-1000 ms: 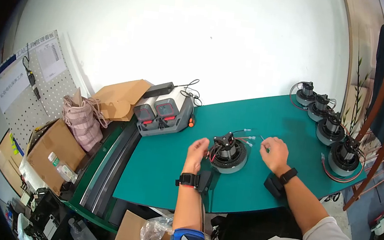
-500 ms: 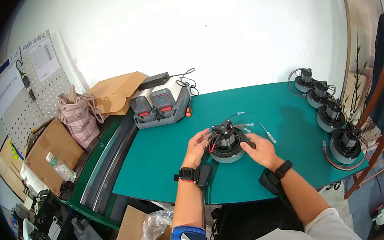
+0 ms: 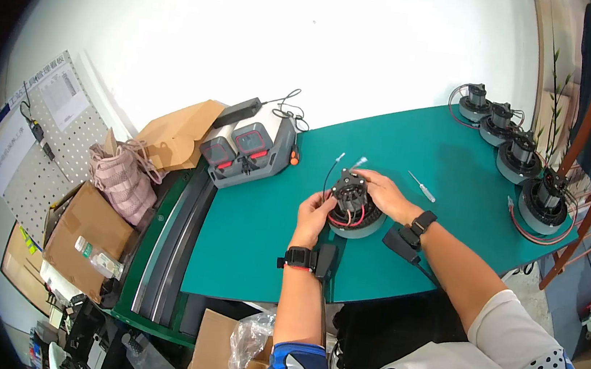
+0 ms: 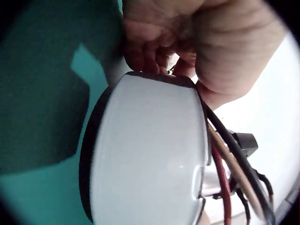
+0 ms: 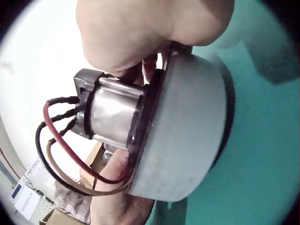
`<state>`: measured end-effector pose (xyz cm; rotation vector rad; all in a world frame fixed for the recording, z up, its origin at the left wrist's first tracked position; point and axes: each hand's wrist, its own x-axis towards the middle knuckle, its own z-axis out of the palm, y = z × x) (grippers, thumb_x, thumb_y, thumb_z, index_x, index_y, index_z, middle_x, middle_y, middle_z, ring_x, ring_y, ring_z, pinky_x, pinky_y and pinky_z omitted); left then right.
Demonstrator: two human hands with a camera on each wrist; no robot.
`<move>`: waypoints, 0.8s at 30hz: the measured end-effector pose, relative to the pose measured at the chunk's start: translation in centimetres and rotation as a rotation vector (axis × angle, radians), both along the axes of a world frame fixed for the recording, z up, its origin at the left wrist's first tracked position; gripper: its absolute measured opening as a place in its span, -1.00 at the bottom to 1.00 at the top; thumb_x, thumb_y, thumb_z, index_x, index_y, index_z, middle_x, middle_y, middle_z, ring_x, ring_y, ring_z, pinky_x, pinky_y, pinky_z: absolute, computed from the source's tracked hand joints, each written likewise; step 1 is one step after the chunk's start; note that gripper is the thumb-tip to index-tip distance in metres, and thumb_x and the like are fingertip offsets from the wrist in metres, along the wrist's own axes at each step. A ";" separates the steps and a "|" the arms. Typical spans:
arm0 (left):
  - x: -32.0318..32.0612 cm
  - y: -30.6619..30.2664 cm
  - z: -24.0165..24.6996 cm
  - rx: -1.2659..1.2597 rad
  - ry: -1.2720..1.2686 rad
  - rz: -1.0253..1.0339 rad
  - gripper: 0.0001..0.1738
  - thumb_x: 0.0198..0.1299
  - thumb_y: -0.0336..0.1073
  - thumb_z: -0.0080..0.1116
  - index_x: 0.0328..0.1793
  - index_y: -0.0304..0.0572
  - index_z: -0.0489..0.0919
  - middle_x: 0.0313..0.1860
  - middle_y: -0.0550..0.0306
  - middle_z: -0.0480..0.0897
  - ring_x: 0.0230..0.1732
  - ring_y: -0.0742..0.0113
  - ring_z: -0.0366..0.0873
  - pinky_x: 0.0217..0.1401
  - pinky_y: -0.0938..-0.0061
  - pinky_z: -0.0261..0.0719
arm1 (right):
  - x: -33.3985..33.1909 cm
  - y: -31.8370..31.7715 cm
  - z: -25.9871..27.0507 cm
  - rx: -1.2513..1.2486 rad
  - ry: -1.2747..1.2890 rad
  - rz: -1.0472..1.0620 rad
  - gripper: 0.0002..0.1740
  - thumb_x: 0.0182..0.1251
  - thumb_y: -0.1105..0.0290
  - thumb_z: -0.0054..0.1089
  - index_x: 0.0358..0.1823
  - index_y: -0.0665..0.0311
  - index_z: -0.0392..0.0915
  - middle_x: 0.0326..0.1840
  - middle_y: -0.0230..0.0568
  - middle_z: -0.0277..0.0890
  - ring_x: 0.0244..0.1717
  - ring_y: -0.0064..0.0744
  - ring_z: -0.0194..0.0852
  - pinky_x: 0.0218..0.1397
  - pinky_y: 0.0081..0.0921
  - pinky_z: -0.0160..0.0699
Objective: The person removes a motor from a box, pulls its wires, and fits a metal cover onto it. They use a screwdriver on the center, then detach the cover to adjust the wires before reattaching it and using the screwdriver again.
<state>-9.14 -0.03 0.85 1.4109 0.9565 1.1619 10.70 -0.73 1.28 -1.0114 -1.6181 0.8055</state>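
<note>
On the green table in the head view is a motor with a round grey body, a black top and several coloured wires. My left hand grips its left side, thumb near the wires. From the far right side my right hand holds its rim. The left wrist view shows the smooth grey side of the motor, fingers at its edge. In the right wrist view, red, black and tan wires loop from the cap past the silver cylinder. Parts of both hands' fingers are hidden behind the motor.
A small screwdriver lies right of the motor. Several similar motors stand along the table's right edge. At the left are a grey battery charger, an open cardboard box and a pink woven bag.
My right hand has come away from the screwdriver and taken hold of the motor. The motor has turned, bringing its red wires round to the near side. My left hand stays at its left.
</note>
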 end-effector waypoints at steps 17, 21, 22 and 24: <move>0.1 0.2 -0.1 -0.025 -0.099 0.142 -0.74 0.11 -0.36 0.27 -0.11 -0.27 0.50 -0.24 0.23 0.59 -0.24 0.49 0.53 -0.11 0.59 0.48 | 1.3 -4.0 -0.7 -0.031 -0.244 -0.302 -0.50 0.30 0.11 -0.05 0.13 0.31 0.40 0.01 0.11 0.49 0.07 0.07 0.42 0.11 -0.16 0.35; 0.2 -0.5 0.7 -0.039 -0.089 -0.010 -0.75 0.17 -0.44 0.17 -0.03 -0.37 0.53 -0.22 0.20 0.61 -0.25 0.50 0.54 -0.15 0.60 0.50 | 1.3 -4.1 -0.5 -0.050 -0.268 -0.286 -0.49 0.29 0.09 -0.06 0.14 0.29 0.40 -0.01 0.14 0.49 0.06 0.10 0.41 0.11 -0.15 0.35; 0.1 -0.5 0.7 -0.044 -0.111 -0.031 -0.79 0.18 -0.45 0.14 -0.06 -0.36 0.54 -0.20 0.18 0.62 -0.25 0.50 0.55 -0.15 0.59 0.51 | 1.3 -4.2 -0.6 -0.053 -0.273 -0.284 -0.49 0.29 0.09 -0.06 0.14 0.29 0.40 -0.01 0.14 0.49 0.06 0.10 0.41 0.11 -0.15 0.35; 0.2 -0.5 0.7 -0.034 -0.082 -0.033 -0.76 0.20 -0.46 0.09 -0.01 -0.36 0.54 -0.17 0.18 0.62 -0.20 0.49 0.55 -0.13 0.58 0.51 | 1.3 -4.2 -0.6 -0.030 -0.296 -0.307 -0.47 0.29 0.08 -0.07 0.16 0.28 0.39 0.03 0.13 0.48 0.07 0.09 0.40 0.13 -0.14 0.33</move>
